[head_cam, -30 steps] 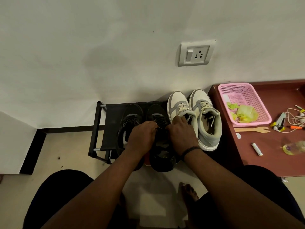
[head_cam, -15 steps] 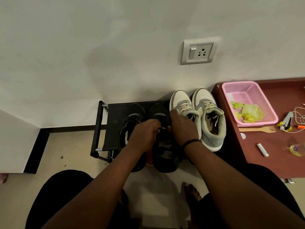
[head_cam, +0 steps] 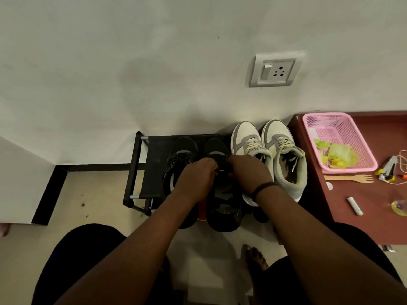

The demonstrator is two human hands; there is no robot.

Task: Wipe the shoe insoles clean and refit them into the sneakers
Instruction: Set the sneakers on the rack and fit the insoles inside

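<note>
black sneaker lengthwise — toe toward wall

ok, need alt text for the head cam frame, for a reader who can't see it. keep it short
Seen from above, a person's left hand and right hand work at the laces of a black sneaker on a low black shoe rack. A grey-and-white pair stands to its right. Further right, a brown table holds a pink basket and a wooden fork.

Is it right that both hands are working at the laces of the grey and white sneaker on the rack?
Not quite. In the head view the left hand and right hand are at the laces of the black sneaker, beside the grey and white pair.
</note>
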